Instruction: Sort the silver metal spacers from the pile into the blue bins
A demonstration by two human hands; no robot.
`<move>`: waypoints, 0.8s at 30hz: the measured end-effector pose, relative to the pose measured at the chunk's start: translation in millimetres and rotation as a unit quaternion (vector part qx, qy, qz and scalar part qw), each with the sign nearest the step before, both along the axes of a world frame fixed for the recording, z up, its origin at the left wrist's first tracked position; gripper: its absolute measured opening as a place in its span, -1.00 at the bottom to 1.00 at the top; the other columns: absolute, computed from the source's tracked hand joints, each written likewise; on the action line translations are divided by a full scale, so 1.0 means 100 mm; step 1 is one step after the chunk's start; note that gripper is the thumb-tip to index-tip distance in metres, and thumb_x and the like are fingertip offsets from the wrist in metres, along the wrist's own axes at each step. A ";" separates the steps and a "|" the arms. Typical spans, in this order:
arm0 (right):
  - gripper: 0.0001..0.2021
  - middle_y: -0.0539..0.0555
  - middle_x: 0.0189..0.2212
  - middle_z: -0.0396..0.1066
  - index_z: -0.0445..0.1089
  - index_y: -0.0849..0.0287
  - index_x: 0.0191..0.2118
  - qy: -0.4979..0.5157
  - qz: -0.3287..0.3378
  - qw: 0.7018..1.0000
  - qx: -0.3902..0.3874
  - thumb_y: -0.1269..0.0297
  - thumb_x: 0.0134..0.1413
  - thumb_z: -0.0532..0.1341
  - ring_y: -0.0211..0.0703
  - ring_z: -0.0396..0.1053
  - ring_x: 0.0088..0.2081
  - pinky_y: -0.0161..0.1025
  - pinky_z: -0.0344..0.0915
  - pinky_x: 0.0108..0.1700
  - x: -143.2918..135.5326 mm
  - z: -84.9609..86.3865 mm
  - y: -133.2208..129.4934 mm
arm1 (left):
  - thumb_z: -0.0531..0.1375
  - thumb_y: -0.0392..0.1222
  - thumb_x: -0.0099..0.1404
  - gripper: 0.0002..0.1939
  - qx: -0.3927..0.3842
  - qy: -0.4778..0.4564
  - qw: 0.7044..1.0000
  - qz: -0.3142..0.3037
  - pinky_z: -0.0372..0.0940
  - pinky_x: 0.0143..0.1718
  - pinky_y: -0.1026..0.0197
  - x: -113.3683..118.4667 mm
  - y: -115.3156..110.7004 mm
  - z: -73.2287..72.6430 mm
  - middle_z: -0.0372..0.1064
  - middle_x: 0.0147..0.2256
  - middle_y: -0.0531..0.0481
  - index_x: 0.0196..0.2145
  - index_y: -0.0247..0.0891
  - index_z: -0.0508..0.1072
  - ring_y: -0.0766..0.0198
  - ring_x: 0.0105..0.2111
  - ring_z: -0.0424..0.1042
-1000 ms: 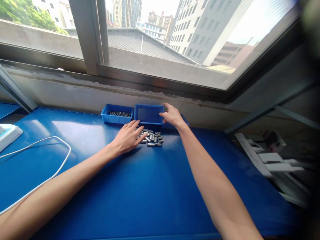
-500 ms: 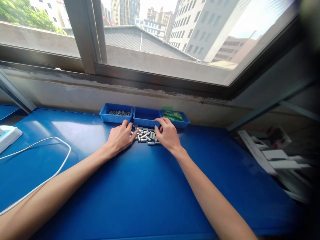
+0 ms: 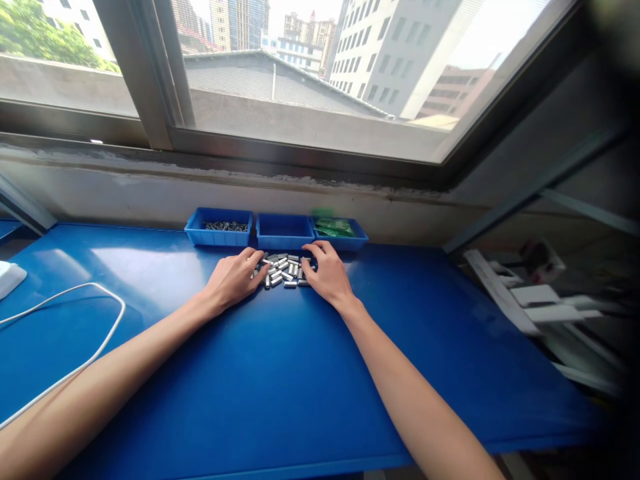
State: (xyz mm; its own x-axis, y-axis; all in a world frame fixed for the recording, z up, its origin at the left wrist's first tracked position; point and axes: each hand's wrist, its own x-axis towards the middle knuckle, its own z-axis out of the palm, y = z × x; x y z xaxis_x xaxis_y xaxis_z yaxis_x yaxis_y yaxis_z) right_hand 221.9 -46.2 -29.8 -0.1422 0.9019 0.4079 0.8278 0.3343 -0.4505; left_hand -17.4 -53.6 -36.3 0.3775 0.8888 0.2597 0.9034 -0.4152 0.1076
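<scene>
A loose pile of short silver metal cylinders (image 3: 283, 268) lies on the blue table (image 3: 250, 387), just in front of the blue bins. At the pile's left edge rests my left hand (image 3: 236, 277), its fingers apart and curved round the pieces. My right hand (image 3: 327, 272) is at the right edge, fingers spread, thumb towards the pile. Neither hand visibly holds a piece; some cylinders are partly hidden by the fingers. Behind the pile, the middle bin (image 3: 285, 241) shows a bare blue inside.
The left bin (image 3: 217, 237) holds small dark metal parts. Green plastic packets lie in the right bin (image 3: 353, 244). A white cable (image 3: 107, 337) crosses the left of the table near a white power strip (image 3: 10, 279). A wall and window stand behind.
The view has shifted, so the scene sits a little further left. Both hands have stayed beside the pile, and a few cylinders between them have moved slightly, drawn closer together.
</scene>
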 end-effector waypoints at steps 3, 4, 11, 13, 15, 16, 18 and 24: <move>-0.74 0.17 -0.04 0.47 0.50 0.12 -0.04 -0.003 -0.060 0.997 -0.038 0.22 0.28 0.13 0.00 0.50 -0.12 -0.12 0.42 -0.05 0.05 0.00 -0.03 | -0.06 0.08 0.54 -0.54 0.006 0.011 1.000 -0.013 0.34 -0.28 0.13 0.11 0.00 0.00 0.45 0.03 -0.16 0.15 -0.21 0.40 0.03 -0.18 0.57; -0.74 0.17 -0.06 0.48 0.49 0.11 -0.03 -0.010 -0.077 0.996 -0.049 0.19 0.29 0.13 0.00 0.51 -0.15 -0.12 0.42 -0.07 0.06 0.01 -0.04 | -0.06 0.08 0.54 -0.54 0.007 0.013 1.000 -0.011 0.34 -0.29 0.14 0.16 0.00 0.00 0.44 0.02 -0.17 0.15 -0.22 0.40 0.04 -0.19 0.57; -0.64 0.24 -0.01 0.46 0.47 0.09 0.06 -0.061 -0.081 0.993 -0.056 0.07 0.38 0.06 0.07 0.55 -0.15 -0.12 0.42 -0.12 -0.04 -0.03 -0.12 | -0.07 0.10 0.53 -0.52 -0.002 -0.001 1.000 0.002 0.35 -0.35 0.10 0.45 0.06 0.07 0.41 -0.04 -0.24 0.09 -0.27 0.44 -0.02 -0.29 0.58; -0.65 0.24 -0.01 0.46 0.48 0.11 0.05 -0.059 -0.066 0.995 -0.050 0.09 0.38 0.06 0.06 0.55 -0.14 -0.12 0.43 -0.10 -0.07 -0.04 -0.13 | -0.07 0.10 0.53 -0.51 -0.007 -0.020 1.000 -0.003 0.37 -0.34 0.10 0.47 0.06 0.08 0.41 -0.04 -0.24 0.07 -0.27 0.45 -0.01 -0.29 0.58; -0.67 0.23 0.00 0.47 0.48 0.14 0.04 -0.048 -0.046 0.997 -0.044 0.13 0.38 0.08 0.06 0.55 -0.10 -0.12 0.43 -0.05 -0.06 -0.02 -0.14 | -0.07 0.09 0.54 -0.53 -0.005 -0.056 0.998 -0.033 0.39 -0.28 0.10 0.43 0.05 0.07 0.41 0.00 -0.22 0.08 -0.25 0.46 0.02 -0.26 0.58; -0.67 0.22 0.01 0.48 0.48 0.14 0.04 -0.043 -0.037 0.998 -0.038 0.15 0.37 0.08 0.05 0.54 -0.08 -0.13 0.43 -0.02 -0.06 0.00 -0.15 | -0.05 0.07 0.54 -0.54 -0.001 -0.078 0.996 -0.052 0.40 -0.24 0.11 0.38 0.04 0.06 0.41 0.02 -0.21 0.08 -0.24 0.46 0.05 -0.23 0.58; -0.68 0.21 0.03 0.48 0.49 0.14 0.04 -0.040 -0.032 0.999 -0.013 0.17 0.37 0.08 0.03 0.53 -0.06 -0.14 0.42 -0.01 -0.06 0.07 -0.17 | -0.02 0.05 0.53 -0.59 0.010 -0.121 0.989 -0.083 0.40 -0.15 0.15 0.27 0.02 0.04 0.41 0.06 -0.17 0.10 -0.20 0.46 0.11 -0.18 0.57; -0.75 0.16 -0.09 0.53 0.53 0.14 -0.10 -0.054 0.040 0.996 0.066 0.28 0.34 0.09 0.00 0.47 -0.06 -0.14 0.37 0.01 -0.46 0.41 -0.09 | 0.04 -0.03 0.50 -0.65 0.015 -0.217 0.976 -0.030 0.32 -0.24 0.20 -0.20 -0.01 0.03 0.52 -0.26 -0.08 -0.16 -0.26 0.56 0.24 -0.38 0.46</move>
